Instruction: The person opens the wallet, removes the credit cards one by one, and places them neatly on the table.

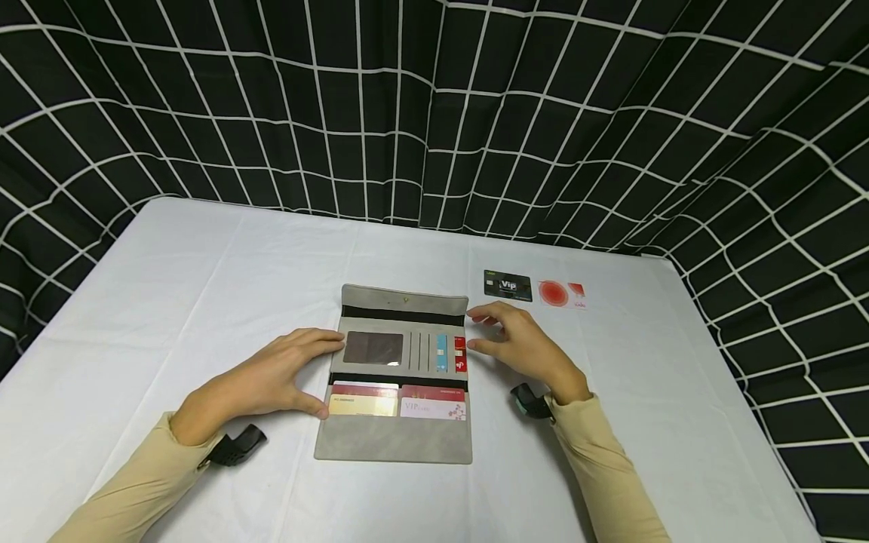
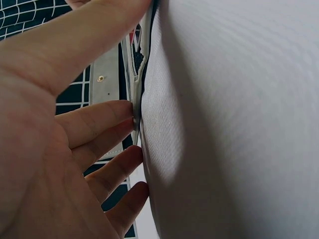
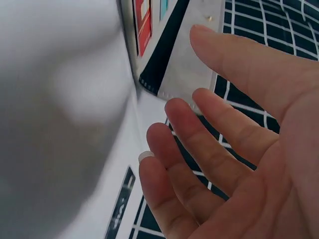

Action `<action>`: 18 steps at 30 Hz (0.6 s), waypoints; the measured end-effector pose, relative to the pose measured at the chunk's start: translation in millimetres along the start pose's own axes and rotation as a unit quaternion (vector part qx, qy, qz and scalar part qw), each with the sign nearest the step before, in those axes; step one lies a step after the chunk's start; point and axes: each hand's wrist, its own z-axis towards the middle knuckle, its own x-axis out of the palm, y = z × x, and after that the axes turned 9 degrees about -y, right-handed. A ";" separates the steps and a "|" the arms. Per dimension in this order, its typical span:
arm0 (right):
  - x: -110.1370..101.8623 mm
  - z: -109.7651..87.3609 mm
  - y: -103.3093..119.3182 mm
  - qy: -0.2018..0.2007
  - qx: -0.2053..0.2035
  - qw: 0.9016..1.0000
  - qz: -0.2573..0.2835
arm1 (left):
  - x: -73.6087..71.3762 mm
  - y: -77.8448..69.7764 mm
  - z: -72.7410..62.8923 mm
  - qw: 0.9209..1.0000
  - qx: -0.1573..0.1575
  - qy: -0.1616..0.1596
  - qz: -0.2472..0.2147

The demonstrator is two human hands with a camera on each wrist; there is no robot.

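Observation:
A grey wallet (image 1: pixel 394 441) lies unfolded on the white-covered table, its flap with a small brass snap raised at the far end. A blue card (image 1: pixel 442 353) and a red card (image 1: pixel 461 354) sit in the right-hand slots, beside a dark clear window (image 1: pixel 373 348). Lower down, two pockets hold a gold card (image 1: pixel 363 404) and a pink VIP card (image 1: pixel 432 408), with darker red cards behind them. My left hand (image 1: pixel 268 377) rests with extended fingers and thumb along the wallet's left edge. By its upper right edge hovers my right hand (image 1: pixel 523 343), fingers loosely bent around nothing.
Beyond my right hand, a black Vip card (image 1: pixel 508 286) and a white card with a red circle (image 1: pixel 562 294) lie side by side on the table (image 1: pixel 204 302). A black curtain with white grid lines (image 1: pixel 380 113) hangs behind the far edge and at the right.

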 end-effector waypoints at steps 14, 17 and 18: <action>16.0 -3.0 14.1 0.030 -0.029 0.999 0.008 | 1.3 1.8 -0.5 1.000 0.008 -0.005 0.004; 19.6 -3.0 15.6 0.041 -0.032 0.999 0.009 | 1.4 1.8 -0.4 1.000 0.008 -0.005 0.003; 20.7 -3.1 16.2 0.044 -0.033 0.998 0.005 | 1.3 1.8 -0.4 1.000 0.008 -0.005 0.003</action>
